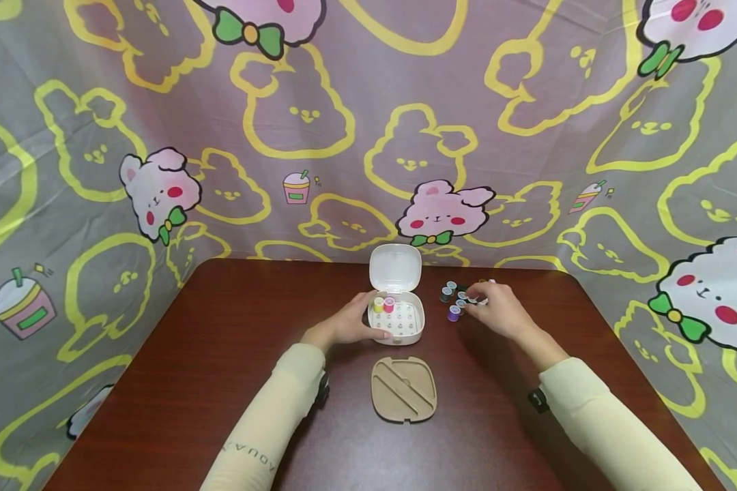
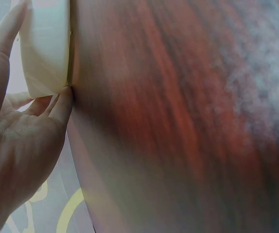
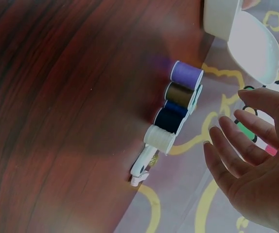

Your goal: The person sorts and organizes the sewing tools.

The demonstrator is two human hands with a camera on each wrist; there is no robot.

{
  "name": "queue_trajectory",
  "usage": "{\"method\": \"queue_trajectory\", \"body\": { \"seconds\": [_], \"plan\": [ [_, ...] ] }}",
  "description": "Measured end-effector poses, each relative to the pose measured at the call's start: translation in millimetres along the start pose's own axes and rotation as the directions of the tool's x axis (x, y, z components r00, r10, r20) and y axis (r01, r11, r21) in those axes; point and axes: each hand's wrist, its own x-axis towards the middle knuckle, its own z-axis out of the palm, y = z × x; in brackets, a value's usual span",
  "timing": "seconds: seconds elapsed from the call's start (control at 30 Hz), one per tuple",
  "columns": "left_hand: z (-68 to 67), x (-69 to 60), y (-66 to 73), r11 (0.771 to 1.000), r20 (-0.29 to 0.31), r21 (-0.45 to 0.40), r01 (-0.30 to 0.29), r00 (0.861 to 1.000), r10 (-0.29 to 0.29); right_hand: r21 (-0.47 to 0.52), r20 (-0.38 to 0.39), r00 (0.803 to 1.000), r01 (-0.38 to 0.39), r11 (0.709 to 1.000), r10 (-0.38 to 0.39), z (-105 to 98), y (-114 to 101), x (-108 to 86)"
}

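"From the head view, what do you have?"

"My left grip [image 1: 351, 320] clasps the near-left side of the white box [image 1: 413, 336], whose lid [image 1: 396, 268] stands raised at its back. A yellow spool [image 1: 378, 305] and a pink spool [image 1: 389, 305] sit inside among the pegs. Loose spools [image 1: 454, 314] cluster on the desk [image 1: 270, 300], right of the box, with my right grip [image 1: 494, 308] over them. A beige panel [image 1: 403, 389] lies on the near side of the box."

"And the left wrist view?"

"My thumb lies along one face of the box, fingers round its end. I judge it light, stiff, smooth plastic that could slide, so I'd steady it by the wall, never the thin lid."

"The right wrist view?"

"That grip is relaxed, fingers spread, nothing in it. Nearest the box is the purple spool [image 3: 186, 74], then brown [image 3: 179, 94], navy [image 3: 169, 120] and cream [image 3: 160, 139] ones, then a pale clip-like piece [image 3: 142, 162]."

"How would a spool handle?"

"Light and firm, I expect, but apt to roll. I'd pinch it by the flanges, since squeezing the thread might loosen a strand."
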Motion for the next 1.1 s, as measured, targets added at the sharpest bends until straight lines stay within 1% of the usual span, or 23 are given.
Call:
{"method": "queue_trajectory", "body": {
  "seconds": [0.13, 0.23, 0.4, 0.83, 1.1],
  "plan": [
    [-0.3, -0.5, -0.4, 1.000, 0.004, 0.001, -0.001, 1.000, 0.001, 0.008, -0.004, 1.000, 0.007, 1.000, -0.007, -1, 3, -0.5],
    [-0.5, -0.4, -0.5, 1.000, 0.006, 0.002, -0.004, 1.000, 0.004, 0.004, -0.001, 1.000, -0.001, 1.000, 0.001, -2, 6, -0.9],
    [-0.8, -0.2, 0.2, 1.000, 0.002, 0.003, -0.012, 1.000, 0.012, 0.004, 0.006, 1.000, -0.031, 1.000, 0.031, -5, 10, -2.1],
    [-2.0, -0.9, -0.1, 1.000, 0.003, 0.004, -0.015, 1.000, 0.015, 0.013, 0.001, 0.997, -0.078, 0.997, 0.078, -8, 24, -2.4],
    [-1.6, -1.8, 0.5, 1.000, 0.011, 0.008, -0.008, 1.000, 0.008, 0.050, 0.014, 0.993, -0.121, 0.991, 0.121, -7, 32, -4.2]
  ]
}}
